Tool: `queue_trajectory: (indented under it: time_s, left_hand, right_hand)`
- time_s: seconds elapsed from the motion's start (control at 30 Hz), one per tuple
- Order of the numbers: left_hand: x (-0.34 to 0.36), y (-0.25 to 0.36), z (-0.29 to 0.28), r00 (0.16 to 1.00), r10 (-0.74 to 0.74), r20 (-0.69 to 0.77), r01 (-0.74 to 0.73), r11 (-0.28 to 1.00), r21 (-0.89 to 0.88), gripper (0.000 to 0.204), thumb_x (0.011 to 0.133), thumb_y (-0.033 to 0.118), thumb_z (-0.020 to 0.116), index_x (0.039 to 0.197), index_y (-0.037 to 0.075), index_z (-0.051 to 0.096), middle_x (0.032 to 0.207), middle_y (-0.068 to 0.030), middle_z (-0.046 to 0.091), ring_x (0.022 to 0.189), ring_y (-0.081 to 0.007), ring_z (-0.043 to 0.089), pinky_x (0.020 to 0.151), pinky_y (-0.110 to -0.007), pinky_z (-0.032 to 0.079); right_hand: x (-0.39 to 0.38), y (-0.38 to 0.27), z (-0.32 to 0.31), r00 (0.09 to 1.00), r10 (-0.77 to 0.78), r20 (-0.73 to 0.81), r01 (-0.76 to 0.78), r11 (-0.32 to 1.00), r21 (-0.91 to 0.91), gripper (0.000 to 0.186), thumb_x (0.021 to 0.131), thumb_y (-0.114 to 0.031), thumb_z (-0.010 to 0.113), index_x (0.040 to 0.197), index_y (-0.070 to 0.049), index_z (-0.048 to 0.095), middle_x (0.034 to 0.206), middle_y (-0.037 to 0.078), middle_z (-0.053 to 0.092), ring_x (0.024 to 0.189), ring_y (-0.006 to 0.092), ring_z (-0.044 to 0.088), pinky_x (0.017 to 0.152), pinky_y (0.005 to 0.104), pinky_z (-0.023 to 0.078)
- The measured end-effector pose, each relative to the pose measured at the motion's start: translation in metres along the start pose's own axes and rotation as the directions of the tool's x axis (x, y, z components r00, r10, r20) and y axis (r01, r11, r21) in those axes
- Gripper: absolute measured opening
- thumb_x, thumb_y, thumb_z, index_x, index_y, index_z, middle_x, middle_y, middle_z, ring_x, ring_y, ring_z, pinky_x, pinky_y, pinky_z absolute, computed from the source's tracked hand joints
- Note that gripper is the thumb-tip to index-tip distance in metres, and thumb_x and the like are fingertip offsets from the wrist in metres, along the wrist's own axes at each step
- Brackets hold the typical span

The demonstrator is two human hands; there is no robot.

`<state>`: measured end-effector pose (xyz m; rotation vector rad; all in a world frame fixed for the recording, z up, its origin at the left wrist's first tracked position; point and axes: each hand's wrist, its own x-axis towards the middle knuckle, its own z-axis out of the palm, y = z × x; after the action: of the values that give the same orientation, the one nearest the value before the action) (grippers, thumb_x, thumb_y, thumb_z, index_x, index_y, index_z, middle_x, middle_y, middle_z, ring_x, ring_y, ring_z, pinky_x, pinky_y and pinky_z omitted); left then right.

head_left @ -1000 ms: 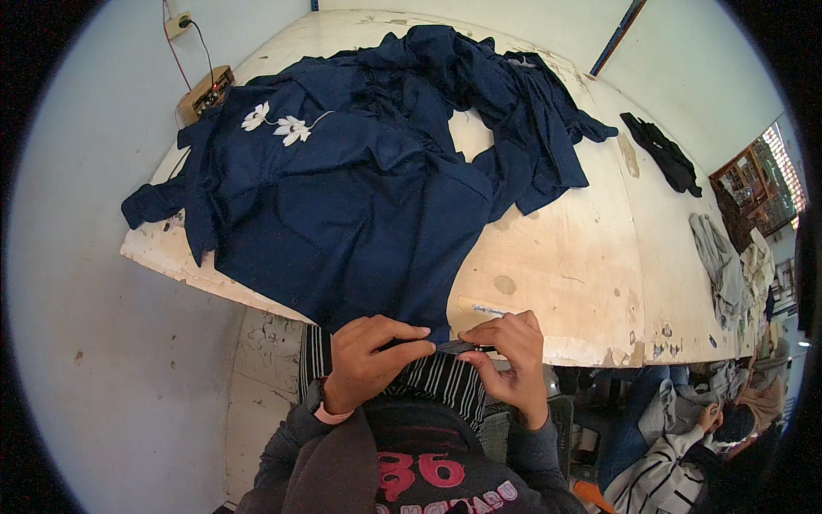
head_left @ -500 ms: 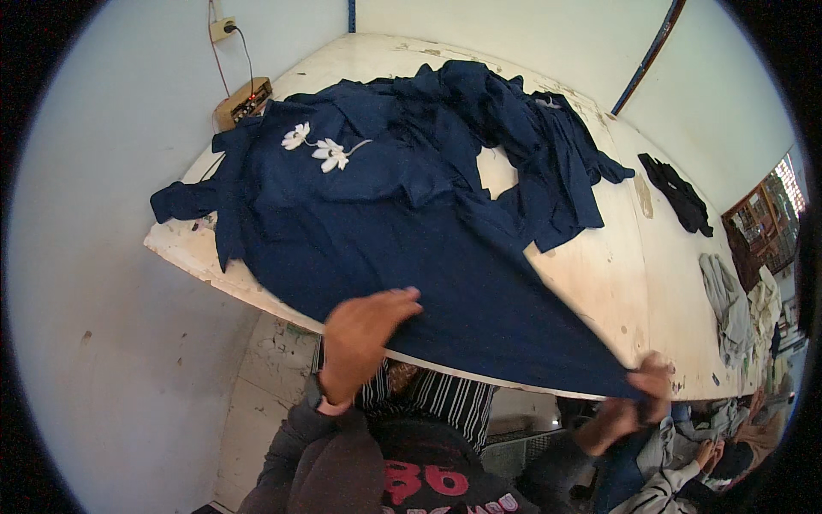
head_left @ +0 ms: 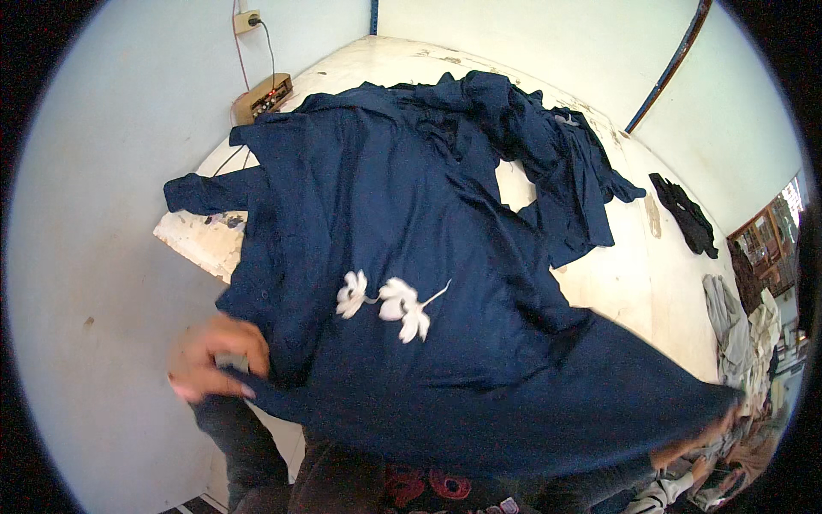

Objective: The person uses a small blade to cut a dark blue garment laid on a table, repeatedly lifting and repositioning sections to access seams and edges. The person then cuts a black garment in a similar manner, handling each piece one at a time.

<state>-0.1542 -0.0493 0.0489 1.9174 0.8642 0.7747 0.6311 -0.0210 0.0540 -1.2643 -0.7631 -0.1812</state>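
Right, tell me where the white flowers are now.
In the head view, the white flowers sit just below and left of centre on the navy cloth, up and to the right of the left hand.

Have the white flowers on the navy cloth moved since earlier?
Yes, the white flowers moved down and rightward in view, away from the tan box.

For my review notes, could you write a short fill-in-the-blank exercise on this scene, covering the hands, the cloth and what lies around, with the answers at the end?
1. The left hand and right hand hold a cloth that is dark ____ in colour.
2. The flowers on it are ____.
3. The black garment lies toward the ____ side of the picture.
4. The socket is fixed to the ____.

Missing words: blue; white; right; wall.
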Motion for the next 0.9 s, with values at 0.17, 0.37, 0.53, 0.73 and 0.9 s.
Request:
queue_trajectory:
  time_s: [0.17,0.37,0.53,0.73,0.9]
  left_hand:
    - [0.110,-0.015,-0.080,0.847,-0.168,-0.505,0.399,0.827,0.395,0.029,0.086,0.029,0.077,0.094,0.003,0.068,0.090,-0.0085,0.067,0.086,-0.0189,0.064,0.075,-0.033,0.050]
    - [0.185,0.008,-0.030,0.692,0.494,-0.526,0.058,0.688,0.723,0.043,0.087,0.027,0.077,0.121,0.004,0.064,0.117,-0.0152,0.068,0.101,-0.0294,0.068,0.091,-0.036,0.053]
    - [0.185,-0.017,0.064,0.917,0.224,-0.330,-0.065,0.900,0.430,0.047,0.092,0.026,0.073,0.130,0.003,0.058,0.122,-0.0176,0.063,0.099,-0.0312,0.069,0.085,-0.039,0.055]
    - [0.140,-0.020,0.117,0.898,0.095,-0.430,0.267,0.659,0.703,0.073,0.080,0.045,0.078,0.139,0.012,0.054,0.108,-0.0065,0.066,0.092,-0.0261,0.065,0.074,-0.039,0.045]
    - [0.093,-0.030,0.144,0.888,-0.151,-0.435,0.432,0.599,0.675,0.066,0.079,0.048,0.078,0.131,0.013,0.060,0.099,-0.0033,0.065,0.090,-0.0247,0.063,0.074,-0.039,0.044]
  right_hand:
    - [-0.015,-0.005,0.129,0.825,0.239,0.512,-0.143,0.965,-0.220,0.024,0.095,-0.019,0.072,0.106,0.001,0.065,0.083,0.004,0.071,0.064,0.0045,0.051,0.059,0.0197,0.036]
    - [-0.125,-0.039,0.205,0.774,-0.248,0.583,0.480,0.829,-0.286,0.050,0.092,-0.007,0.067,0.139,-0.014,0.054,0.130,0.016,0.068,0.116,0.0315,0.068,0.086,0.0415,0.054]
    - [-0.243,-0.108,0.225,0.476,-0.219,0.852,0.175,0.973,0.152,0.055,0.075,0.016,0.055,0.125,-0.004,0.065,0.131,0.016,0.066,0.122,0.0300,0.065,0.101,0.0390,0.052]
    - [-0.301,-0.102,0.215,0.061,-0.213,0.975,0.394,0.903,0.173,0.046,0.071,-0.007,0.071,0.116,-0.017,0.068,0.101,0.007,0.066,0.083,0.0327,0.069,0.071,0.0423,0.055]
    - [-0.323,-0.081,0.193,0.080,-0.163,0.983,0.304,0.943,0.132,0.036,0.068,-0.004,0.075,0.104,-0.010,0.074,0.087,0.007,0.064,0.077,0.0289,0.067,0.067,0.0354,0.051]
